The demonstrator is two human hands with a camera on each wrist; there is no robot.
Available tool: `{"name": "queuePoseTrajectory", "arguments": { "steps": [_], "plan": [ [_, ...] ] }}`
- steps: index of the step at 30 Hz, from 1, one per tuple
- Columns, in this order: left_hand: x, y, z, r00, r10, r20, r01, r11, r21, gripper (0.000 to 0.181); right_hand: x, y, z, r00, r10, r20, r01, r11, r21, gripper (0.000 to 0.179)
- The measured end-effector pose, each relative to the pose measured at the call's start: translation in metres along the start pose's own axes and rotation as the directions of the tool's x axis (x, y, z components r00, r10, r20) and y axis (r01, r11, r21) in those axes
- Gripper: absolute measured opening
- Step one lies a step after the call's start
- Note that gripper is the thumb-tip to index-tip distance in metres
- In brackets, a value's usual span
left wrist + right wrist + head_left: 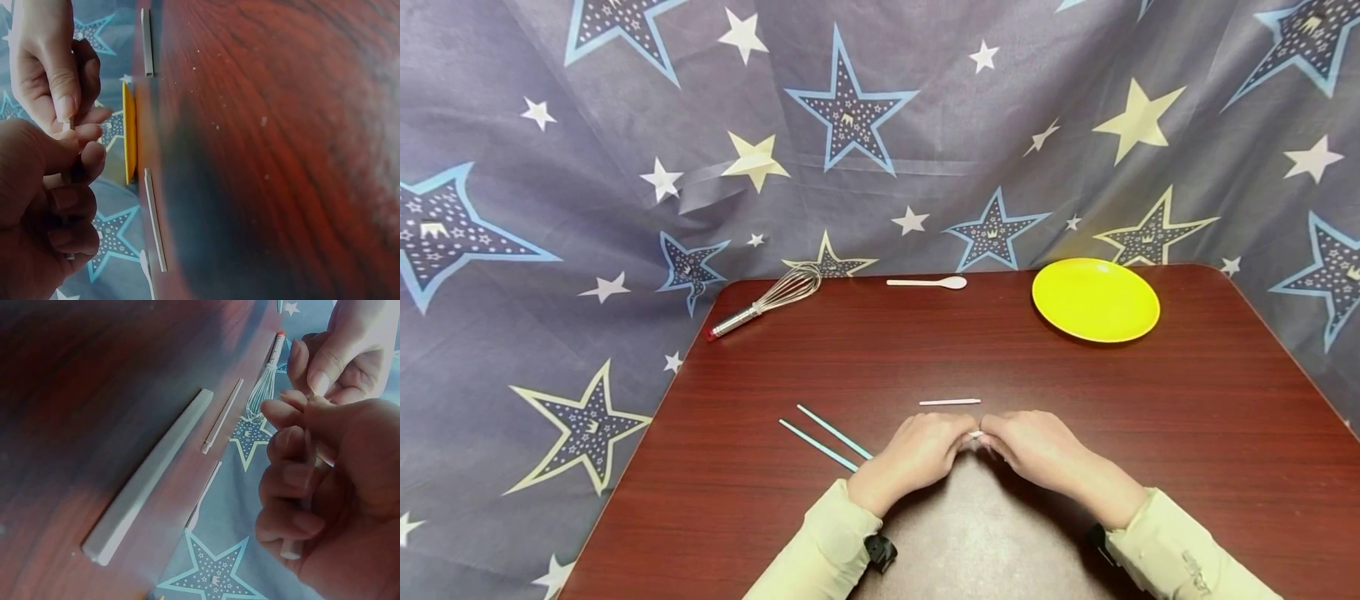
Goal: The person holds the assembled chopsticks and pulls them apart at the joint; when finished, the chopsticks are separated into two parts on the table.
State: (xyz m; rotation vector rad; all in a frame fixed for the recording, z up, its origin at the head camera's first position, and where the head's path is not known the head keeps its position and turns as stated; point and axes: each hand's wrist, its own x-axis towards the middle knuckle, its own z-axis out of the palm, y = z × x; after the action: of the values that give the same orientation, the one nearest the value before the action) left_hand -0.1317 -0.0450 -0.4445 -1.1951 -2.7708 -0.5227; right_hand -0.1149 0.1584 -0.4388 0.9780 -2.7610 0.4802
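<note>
My left hand (pixel 921 450) and right hand (pixel 1037 446) meet fingertip to fingertip above the table's near middle. Between them each pinches a thin whitish stick (pixel 976 433), whose blunt round end (pixel 292 549) pokes out below the right palm in the right wrist view. Fingers cover most of it, so I cannot tell whether it is one piece or two joined ends. Just beyond the hands lies a short pale stick (pixel 950 402) with a narrower tip. Another pale, squared stick (pixel 150 481) is on the table in the right wrist view; the head view hides it.
Two light-blue sticks (pixel 820 446) lie left of the left hand, partly behind it. Along the back edge are a whisk (pixel 782 290), a white spoon (pixel 928 283) and a yellow plate (pixel 1096 300). A star-patterned cloth (pixel 865 192) hangs behind the brown table (pixel 700 492).
</note>
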Motion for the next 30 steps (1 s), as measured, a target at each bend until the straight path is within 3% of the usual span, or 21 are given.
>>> {"name": "queuePoseTrajectory", "arguments": {
  "steps": [15,22,30],
  "plan": [
    [0.0037,-0.0028,0.0012,0.999,-0.003,0.042,0.003,1.000,0.013,0.012,0.0008,-0.0007,0.0024,1.000,-0.015,-0.018,0.014,0.998,-0.067,0.026],
    [0.0035,-0.0046,0.0029,1.000,0.024,0.010,-0.024,1.000,-0.007,0.023,0.0026,-0.0009,0.0020,0.999,-0.027,-0.022,0.025,0.997,-0.075,0.027],
    [0.0031,-0.0057,0.0039,0.999,0.025,-0.045,-0.026,1.000,-0.018,0.018,0.0033,-0.0002,0.0022,0.998,-0.041,-0.046,0.038,0.997,-0.068,0.028]
  ]
}}
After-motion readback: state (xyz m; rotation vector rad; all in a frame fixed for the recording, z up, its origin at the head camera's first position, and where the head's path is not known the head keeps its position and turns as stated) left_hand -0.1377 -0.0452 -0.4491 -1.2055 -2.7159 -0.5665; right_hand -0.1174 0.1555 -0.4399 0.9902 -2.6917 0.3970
